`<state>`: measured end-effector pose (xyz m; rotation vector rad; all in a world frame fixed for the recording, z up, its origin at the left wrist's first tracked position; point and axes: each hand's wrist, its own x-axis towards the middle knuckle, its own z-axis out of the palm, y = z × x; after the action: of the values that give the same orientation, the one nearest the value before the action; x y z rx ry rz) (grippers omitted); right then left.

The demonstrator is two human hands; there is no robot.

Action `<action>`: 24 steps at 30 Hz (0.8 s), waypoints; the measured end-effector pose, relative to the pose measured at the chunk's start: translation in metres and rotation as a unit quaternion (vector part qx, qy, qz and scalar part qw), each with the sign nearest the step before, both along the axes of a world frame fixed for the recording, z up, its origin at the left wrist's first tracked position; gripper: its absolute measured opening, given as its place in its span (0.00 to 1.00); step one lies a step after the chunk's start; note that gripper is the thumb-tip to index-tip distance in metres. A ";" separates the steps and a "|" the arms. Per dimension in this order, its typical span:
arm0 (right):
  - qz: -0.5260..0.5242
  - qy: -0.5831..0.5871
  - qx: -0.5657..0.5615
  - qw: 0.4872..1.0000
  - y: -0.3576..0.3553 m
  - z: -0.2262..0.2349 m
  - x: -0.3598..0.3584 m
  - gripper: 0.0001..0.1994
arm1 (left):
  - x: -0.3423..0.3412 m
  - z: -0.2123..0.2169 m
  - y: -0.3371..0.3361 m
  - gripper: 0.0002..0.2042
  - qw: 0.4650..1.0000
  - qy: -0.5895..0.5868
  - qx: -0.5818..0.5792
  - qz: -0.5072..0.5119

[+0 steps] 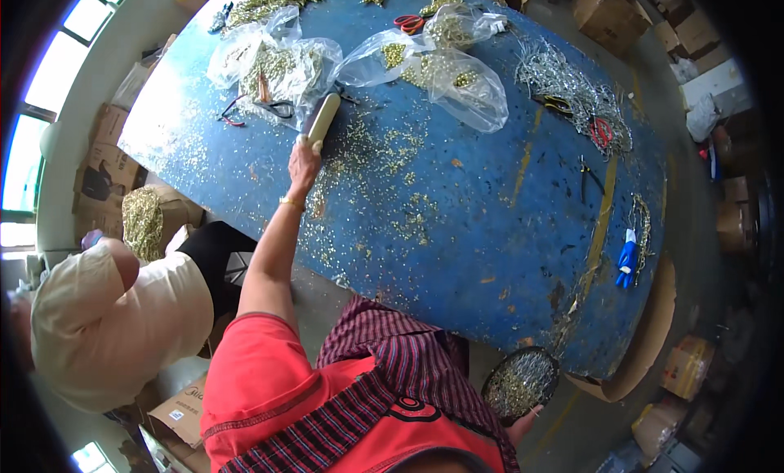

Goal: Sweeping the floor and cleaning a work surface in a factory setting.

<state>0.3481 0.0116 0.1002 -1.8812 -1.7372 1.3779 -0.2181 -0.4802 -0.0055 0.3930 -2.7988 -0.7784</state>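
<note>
Blue table, scattered gold bits, left grip clamped on brush, right grip clamped on round tray

Right hand partly hidden by dark-rimmed pan; silvery bits inside (gold mixed in) too small to tell.

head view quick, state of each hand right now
Left hand: closed on a pale brush.
Right hand: holding a dark round pan of metallic bits.

One brush, one round tray, one table
</note>
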 end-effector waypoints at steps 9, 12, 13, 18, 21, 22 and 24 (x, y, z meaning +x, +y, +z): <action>-0.027 0.118 -0.125 0.985 -0.045 0.008 -0.120 0.39 | -0.121 -0.021 -0.040 0.18 0.996 -0.031 -0.030 -0.075; 0.007 0.085 -0.107 0.991 -0.049 0.002 -0.139 0.40 | -0.066 -0.023 -0.047 0.22 0.974 -0.098 -0.037 -0.199; 0.064 0.072 -0.075 0.993 -0.053 0.001 -0.139 0.40 | -0.044 -0.013 -0.041 0.23 0.967 -0.125 -0.030 -0.221; 0.042 0.091 -0.100 0.990 -0.039 -0.058 -0.145 0.41 | -0.002 0.026 -0.033 0.26 0.929 -0.185 0.009 -0.320; -0.065 0.077 -0.154 0.983 -0.048 -0.061 -0.166 0.41 | -0.056 0.042 -0.007 0.19 0.926 -0.145 0.001 -0.348; -0.055 0.070 -0.157 0.984 -0.051 -0.062 -0.170 0.41 | -0.080 0.031 0.001 0.19 0.927 -0.110 -0.030 -0.358; -0.038 0.075 -0.168 0.982 -0.054 -0.065 -0.166 0.42 | -0.125 0.011 0.027 0.19 0.929 -0.066 -0.050 -0.361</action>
<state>0.1822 -0.0421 0.0354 -1.9203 -1.4173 1.8245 -0.3427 -0.4534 0.0051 -0.6744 -3.0917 -0.7384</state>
